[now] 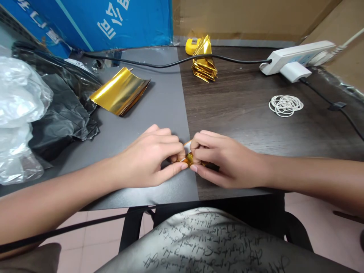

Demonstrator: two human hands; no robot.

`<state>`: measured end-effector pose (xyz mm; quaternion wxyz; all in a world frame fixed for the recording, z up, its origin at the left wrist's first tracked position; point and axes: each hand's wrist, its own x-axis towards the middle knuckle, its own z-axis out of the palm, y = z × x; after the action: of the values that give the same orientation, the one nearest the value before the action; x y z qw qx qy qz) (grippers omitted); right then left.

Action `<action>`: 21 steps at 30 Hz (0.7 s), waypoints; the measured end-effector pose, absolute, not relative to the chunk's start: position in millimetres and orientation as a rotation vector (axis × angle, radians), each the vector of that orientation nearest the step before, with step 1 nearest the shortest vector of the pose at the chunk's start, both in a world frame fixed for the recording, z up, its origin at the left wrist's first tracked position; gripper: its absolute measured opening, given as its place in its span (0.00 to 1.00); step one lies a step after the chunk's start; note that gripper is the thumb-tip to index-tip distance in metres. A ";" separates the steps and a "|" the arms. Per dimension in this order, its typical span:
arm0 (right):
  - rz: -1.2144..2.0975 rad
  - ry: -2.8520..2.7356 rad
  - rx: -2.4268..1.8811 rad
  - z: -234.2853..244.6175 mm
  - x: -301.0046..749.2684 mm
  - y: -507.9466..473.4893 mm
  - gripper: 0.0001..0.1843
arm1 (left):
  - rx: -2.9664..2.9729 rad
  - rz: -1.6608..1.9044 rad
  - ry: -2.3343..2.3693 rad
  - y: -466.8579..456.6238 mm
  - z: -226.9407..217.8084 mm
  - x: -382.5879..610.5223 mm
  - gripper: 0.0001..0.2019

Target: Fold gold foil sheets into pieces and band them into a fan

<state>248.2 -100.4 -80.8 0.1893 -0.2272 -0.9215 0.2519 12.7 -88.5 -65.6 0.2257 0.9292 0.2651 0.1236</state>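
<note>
Head: two hands (145, 157) (227, 159) on gold foil (189, 159)

The left hand (148, 157) and right hand (227, 161) hide most of a small gold foil piece (189, 160), so its shape cannot be told. A yellow object (191, 46) sits partly behind stacked gold foil (204, 60); the picture's left edge cuts off a clear plastic bag (17, 91).

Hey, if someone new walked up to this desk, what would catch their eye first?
The shiny gold stands out most: a curled rectangular sheet of gold foil lies on the grey mat, and a pile of folded gold foil pieces sits farther back on the dark wood tabletop. Near the front edge, the left hand and right hand pinch a small gold foil piece.
</note>
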 end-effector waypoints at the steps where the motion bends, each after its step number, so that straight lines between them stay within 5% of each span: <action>1: 0.697 -2.605 -0.642 -80.3 248.2 -100.7 0.09 | 2.567 0.307 0.726 -88.0 -65.1 12.2 0.09; 12: 0.714 -2.549 -0.739 -82.4 244.5 -104.7 0.11 | 2.660 0.255 0.889 -92.9 -70.1 10.6 0.17; 21: 0.707 -2.516 -0.780 -82.9 240.5 -105.6 0.14 | 2.628 0.212 0.839 -93.0 -66.0 8.7 0.13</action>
<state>240.5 -105.6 -82.9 0.2057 -0.2800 -0.9027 0.2538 8.7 -93.0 -66.0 0.1865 0.9332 0.2979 0.0751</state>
